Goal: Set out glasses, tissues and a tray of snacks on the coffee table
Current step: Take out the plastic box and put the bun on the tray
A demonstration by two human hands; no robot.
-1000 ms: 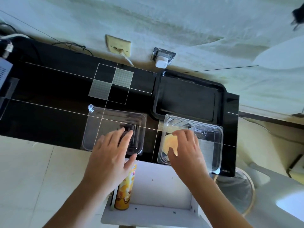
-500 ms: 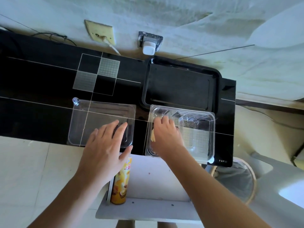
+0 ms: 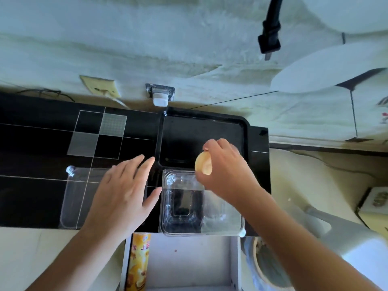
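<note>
My right hand [image 3: 225, 169] pinches a stack of pale yellow crisps [image 3: 203, 164] and holds it above the near edge of the black tray [image 3: 201, 124] at the back right of the black counter. Just below it lies a clear plastic container [image 3: 182, 206], with nothing visible inside it. My left hand [image 3: 123, 194] hovers flat with fingers spread over the right end of a second clear plastic container [image 3: 77, 198], partly hiding it. A yellow crisp can [image 3: 139, 263] stands in the open white drawer below.
The black counter [image 3: 42, 154] has a checkered grey patch. A white open drawer [image 3: 189, 263] juts out under its near edge. Two wall sockets, one with a white plug [image 3: 160, 97], sit behind the counter. A bin [image 3: 264, 261] stands at lower right.
My right hand has lifted the crisps out of the right container and carried them back over the tray's near edge. My left hand has shifted slightly right. The camera tilted.
</note>
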